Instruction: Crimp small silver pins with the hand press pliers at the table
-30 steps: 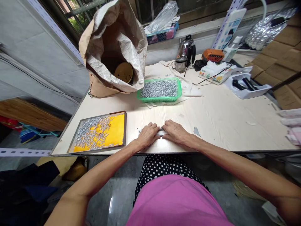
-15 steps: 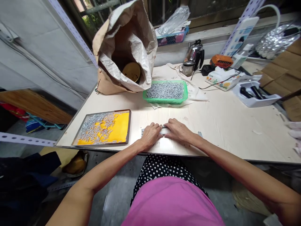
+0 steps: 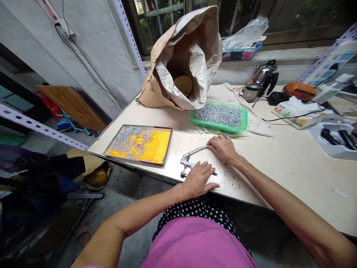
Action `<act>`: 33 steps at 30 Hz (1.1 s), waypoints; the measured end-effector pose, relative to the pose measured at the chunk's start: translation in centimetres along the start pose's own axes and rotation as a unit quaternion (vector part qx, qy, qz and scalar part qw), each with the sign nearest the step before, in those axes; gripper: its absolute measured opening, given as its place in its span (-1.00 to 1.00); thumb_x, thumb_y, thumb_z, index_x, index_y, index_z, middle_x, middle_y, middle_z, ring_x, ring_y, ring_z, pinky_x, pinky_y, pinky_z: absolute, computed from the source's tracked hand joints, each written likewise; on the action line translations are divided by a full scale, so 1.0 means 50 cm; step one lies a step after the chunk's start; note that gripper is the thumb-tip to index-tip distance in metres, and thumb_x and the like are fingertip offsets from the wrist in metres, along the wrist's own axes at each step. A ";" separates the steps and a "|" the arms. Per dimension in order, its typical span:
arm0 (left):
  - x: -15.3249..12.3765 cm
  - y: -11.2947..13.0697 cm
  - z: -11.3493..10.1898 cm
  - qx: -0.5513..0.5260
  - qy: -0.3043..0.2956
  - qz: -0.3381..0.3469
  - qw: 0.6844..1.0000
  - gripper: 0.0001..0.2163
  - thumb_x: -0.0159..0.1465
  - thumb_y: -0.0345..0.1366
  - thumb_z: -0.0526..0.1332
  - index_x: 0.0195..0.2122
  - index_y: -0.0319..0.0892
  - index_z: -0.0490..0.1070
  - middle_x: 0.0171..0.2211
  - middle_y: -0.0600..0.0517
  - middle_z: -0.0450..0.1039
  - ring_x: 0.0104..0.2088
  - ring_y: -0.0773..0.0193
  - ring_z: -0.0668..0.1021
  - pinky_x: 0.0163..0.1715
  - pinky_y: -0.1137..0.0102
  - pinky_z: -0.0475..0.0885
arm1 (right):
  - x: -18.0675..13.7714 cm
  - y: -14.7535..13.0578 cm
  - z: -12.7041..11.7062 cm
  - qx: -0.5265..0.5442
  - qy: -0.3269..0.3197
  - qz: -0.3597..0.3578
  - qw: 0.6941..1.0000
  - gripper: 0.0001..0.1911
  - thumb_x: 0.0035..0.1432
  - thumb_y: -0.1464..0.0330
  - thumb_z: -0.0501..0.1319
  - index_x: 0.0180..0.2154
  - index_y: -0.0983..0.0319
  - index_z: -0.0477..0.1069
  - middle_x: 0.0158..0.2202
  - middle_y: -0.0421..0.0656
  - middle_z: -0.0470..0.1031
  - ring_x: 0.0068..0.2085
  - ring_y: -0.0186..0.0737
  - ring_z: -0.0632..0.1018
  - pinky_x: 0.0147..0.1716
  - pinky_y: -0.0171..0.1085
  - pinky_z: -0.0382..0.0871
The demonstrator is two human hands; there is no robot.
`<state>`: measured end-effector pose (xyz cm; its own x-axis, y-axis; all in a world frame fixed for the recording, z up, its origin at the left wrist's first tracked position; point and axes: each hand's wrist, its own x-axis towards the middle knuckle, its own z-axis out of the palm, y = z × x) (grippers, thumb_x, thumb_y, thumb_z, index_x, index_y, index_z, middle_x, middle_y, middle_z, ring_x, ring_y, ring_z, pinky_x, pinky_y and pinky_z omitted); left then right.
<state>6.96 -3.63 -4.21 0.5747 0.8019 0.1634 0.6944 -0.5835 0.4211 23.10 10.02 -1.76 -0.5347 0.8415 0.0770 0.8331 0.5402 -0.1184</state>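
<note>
Seemingly for steadiness, our left hand [image 3: 197, 180], fingers outstretched, overlies silver metal pliers [image 3: 184, 161]; our right hand [image 3: 223, 148] pinches one handle [image 3: 198, 150].

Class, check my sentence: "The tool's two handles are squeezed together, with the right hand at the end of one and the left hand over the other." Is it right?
Not quite: the handles of the tool are spread apart, as the head view shows. The right hand and left hand are as stated.

Silver plier-like tool [image 3: 192, 153], handles splayed
</note>
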 end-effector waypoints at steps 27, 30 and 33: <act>-0.106 -0.128 -0.206 0.162 0.191 -0.140 0.958 -0.79 0.40 -0.35 0.07 -0.23 -0.20 0.51 -0.31 -0.05 0.53 -0.24 0.21 0.49 -0.19 0.33 0.41 | 0.157 -0.059 -0.147 0.224 0.261 -0.101 0.934 -0.87 0.24 0.31 0.11 -0.29 0.20 0.39 -0.36 -0.11 0.48 -0.37 -0.20 0.47 -0.31 -0.20 0.34; -0.115 -0.237 -0.283 0.207 0.153 -0.311 0.915 -0.84 0.37 -0.33 0.14 -0.24 -0.20 0.52 -0.25 -0.07 0.53 -0.15 0.16 0.48 -0.13 0.30 0.40 | 0.201 0.031 -0.163 0.110 0.251 -0.027 0.961 -0.78 0.26 0.27 0.12 -0.19 0.24 0.45 -0.25 0.01 0.49 -0.35 -0.14 0.47 -0.34 -0.15 0.29; -0.119 -0.309 -0.313 0.214 0.084 -0.398 0.888 -0.84 0.36 -0.32 0.15 -0.23 -0.23 0.52 -0.19 -0.10 0.52 -0.08 0.13 0.47 -0.10 0.30 0.39 | 0.189 0.075 -0.132 0.045 0.206 0.000 0.977 -0.66 0.26 0.18 0.13 -0.04 0.23 0.45 -0.12 0.10 0.46 -0.38 -0.11 0.46 -0.40 -0.12 0.27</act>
<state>-13.96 2.63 2.28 -0.2208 0.9688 0.1123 0.9732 0.2112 0.0913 22.11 19.99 5.06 -0.4165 0.7796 0.4677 0.8077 0.5535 -0.2033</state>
